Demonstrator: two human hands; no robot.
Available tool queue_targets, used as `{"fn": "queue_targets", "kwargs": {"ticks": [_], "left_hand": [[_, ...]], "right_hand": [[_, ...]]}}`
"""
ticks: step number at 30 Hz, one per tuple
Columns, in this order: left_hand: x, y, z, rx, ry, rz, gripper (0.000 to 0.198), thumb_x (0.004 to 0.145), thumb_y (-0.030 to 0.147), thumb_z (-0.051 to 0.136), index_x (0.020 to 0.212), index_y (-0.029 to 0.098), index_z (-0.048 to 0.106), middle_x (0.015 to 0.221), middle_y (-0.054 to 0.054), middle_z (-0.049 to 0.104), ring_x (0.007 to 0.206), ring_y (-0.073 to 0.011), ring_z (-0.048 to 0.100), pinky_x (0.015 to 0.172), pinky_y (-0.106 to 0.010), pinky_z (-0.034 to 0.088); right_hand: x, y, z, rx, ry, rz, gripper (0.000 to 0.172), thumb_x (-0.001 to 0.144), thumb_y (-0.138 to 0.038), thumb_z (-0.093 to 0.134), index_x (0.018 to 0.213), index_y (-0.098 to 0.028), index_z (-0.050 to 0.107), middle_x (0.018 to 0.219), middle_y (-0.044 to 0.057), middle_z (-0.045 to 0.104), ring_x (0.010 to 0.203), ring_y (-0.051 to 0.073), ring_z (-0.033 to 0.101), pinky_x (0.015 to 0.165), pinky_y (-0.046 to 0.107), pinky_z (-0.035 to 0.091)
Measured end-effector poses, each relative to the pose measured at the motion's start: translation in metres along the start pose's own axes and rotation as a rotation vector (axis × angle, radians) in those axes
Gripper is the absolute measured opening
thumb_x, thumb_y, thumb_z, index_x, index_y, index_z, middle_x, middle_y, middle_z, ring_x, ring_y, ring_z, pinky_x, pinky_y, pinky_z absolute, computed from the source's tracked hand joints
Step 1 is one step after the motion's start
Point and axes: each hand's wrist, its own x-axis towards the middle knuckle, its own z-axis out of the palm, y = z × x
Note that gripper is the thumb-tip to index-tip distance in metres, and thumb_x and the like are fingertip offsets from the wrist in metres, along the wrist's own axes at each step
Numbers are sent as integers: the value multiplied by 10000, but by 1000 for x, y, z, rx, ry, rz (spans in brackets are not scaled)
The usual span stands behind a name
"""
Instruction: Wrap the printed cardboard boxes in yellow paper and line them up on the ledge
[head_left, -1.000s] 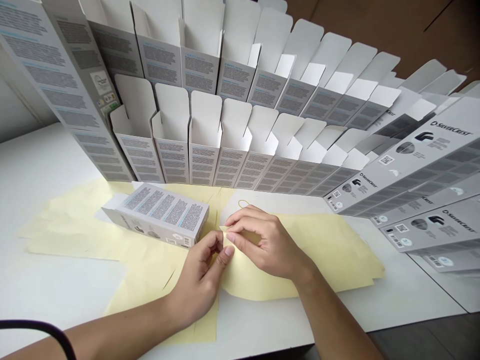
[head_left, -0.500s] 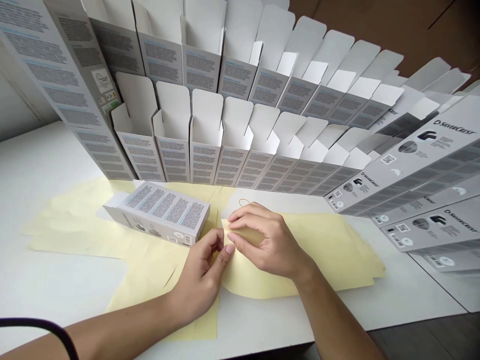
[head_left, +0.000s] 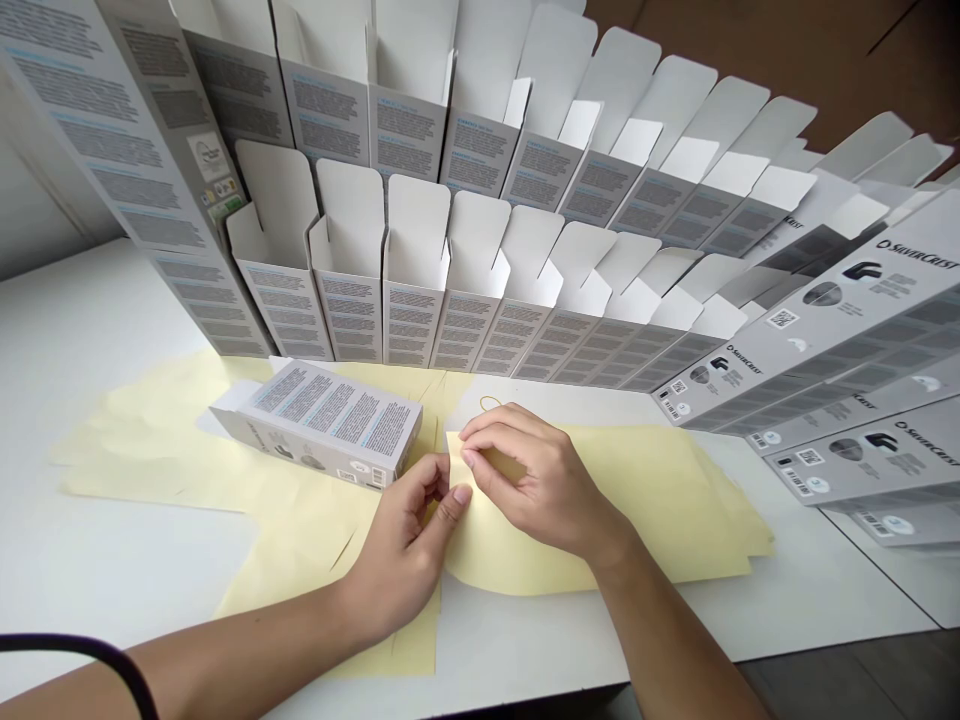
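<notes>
Pale yellow paper sheet, light and limp, is firmly pinched at its raised corner by left hand and right hand; best held there.

counter: white, under right hand | floor: dark, right of it | wall: pale, far left | brown panel: beyond it

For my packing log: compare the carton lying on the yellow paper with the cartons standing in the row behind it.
The lying carton rests on its side on the yellow paper, while the standing cartons are upright. The lying carton sits apart from the others, while the standing cartons are packed side by side. Both carry grey panels of small printed text.
</notes>
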Motion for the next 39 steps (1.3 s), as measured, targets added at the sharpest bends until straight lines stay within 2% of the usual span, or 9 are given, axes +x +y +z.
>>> {"fn": "queue_targets", "kwargs": {"ticks": [7,14,19,26,31,35,39], "left_hand": [[-1,1,0,23,16,-8,263,935,433,493,873,178,512,747,4,440,698,-122,385,639,-259,345],[1,3,0,-21,14,-35,258,921,426,517,930,173,569,783,-17,507,731,-132,436,665,-253,384],[1,4,1,-137,-20,-86,318,914,436,533,1098,183,585,885,-39,579,811,-153,522,732,-271,446],[2,0,2,-127,-23,-154,370,879,464,572,1095,176,656,710,-15,543,673,-147,493,623,-271,440],[3,3,3,-180,-52,-159,370,873,437,588,1131,182,663,774,-35,613,680,-152,529,647,-291,482],[3,4,3,-119,-40,-167,426,875,470,578,1158,159,647,632,9,529,531,-95,400,490,-228,375],[5,2,2,-40,-29,-158,442,871,492,579,1134,143,640,565,42,429,505,-81,334,458,-218,296]], "right_hand": [[-2,1,-2,2,-34,54,112,913,-94,495,865,-172,560,893,41,612,874,159,552,814,323,460],[-1,1,-2,3,7,130,105,916,-119,504,856,-176,569,882,27,610,864,146,559,813,314,452],[0,4,-3,87,116,258,91,907,-167,540,832,-174,592,893,34,617,894,143,582,812,278,472],[2,20,-6,279,266,498,161,871,-308,606,813,-161,641,876,49,660,859,164,613,786,285,487],[2,27,-12,461,397,680,255,785,-400,689,810,-148,669,787,45,664,766,156,606,743,289,493],[2,28,-19,512,447,729,258,753,-407,713,795,-154,686,750,32,654,742,140,594,756,284,483],[2,26,-25,505,467,710,252,745,-403,720,787,-156,692,739,29,646,735,138,585,749,284,480]]}}
